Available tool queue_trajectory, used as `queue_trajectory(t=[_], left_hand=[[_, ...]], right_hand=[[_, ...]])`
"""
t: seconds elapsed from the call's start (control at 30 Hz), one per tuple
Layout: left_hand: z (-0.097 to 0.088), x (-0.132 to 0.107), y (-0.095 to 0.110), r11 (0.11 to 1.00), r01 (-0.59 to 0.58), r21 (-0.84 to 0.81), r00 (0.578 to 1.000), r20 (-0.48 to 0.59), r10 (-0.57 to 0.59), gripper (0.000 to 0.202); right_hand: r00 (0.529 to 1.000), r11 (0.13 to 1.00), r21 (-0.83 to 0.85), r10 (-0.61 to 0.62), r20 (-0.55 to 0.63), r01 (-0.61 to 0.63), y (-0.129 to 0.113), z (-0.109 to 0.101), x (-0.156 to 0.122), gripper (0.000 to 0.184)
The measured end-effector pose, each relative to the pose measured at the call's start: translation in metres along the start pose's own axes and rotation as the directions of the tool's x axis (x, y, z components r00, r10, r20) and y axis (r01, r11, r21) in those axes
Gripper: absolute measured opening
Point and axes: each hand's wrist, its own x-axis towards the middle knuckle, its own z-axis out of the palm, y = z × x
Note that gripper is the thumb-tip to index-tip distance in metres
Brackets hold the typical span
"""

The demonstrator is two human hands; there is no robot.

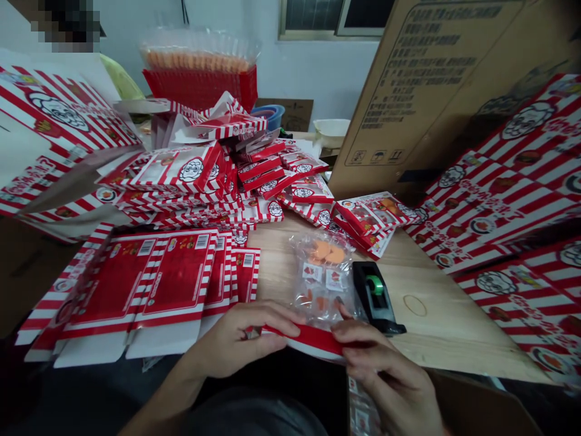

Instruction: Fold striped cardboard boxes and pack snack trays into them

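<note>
Near the table's front edge I hold a red and white cardboard box [315, 340], seen nearly edge-on. My left hand [247, 333] is closed on its left end, thumb below and fingers above. My right hand [384, 360] grips the right end. Just beyond the box lies a clear plastic blister tray [322, 275] with orange pieces and small printed packets. Right of it stands a black tape dispenser [373, 297] with a green roll. Below my right hand, part of another clear plastic pack [362, 412] shows; the hand hides some of it.
Flat red boxes [149, 278] overlap at the left. Behind them are piled boxes with windows [177, 172]. A brown carton [408, 79] leans at the right, near striped printed sheets [503, 175]. Clear trays [200, 54] are stacked at the back. A rubber band [415, 306] lies on the table.
</note>
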Motion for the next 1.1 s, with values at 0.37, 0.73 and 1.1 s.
queue_trajectory(t=[0.37, 0.73, 1.1], left_hand=[[0.0, -0.004, 0.011, 0.926, -0.075, 0.37, 0.997, 0.019, 0.074, 0.029], [-0.002, -0.008, -0.007, 0.729, -0.325, 0.603, 0.937, 0.1, 0.335, 0.026], [0.008, -0.007, -0.008, 0.743, -0.283, 0.606, 0.925, -0.032, 0.379, 0.018]], right_hand=[[0.992, 0.995, -0.095, -0.015, 0.127, 0.028, -0.007, -0.004, 0.004, 0.016], [0.955, 0.978, -0.172, -0.067, 0.288, 0.12, -0.005, -0.011, 0.012, 0.025], [0.991, 0.988, -0.079, 0.132, 0.001, -0.132, -0.011, -0.014, 0.007, 0.006]])
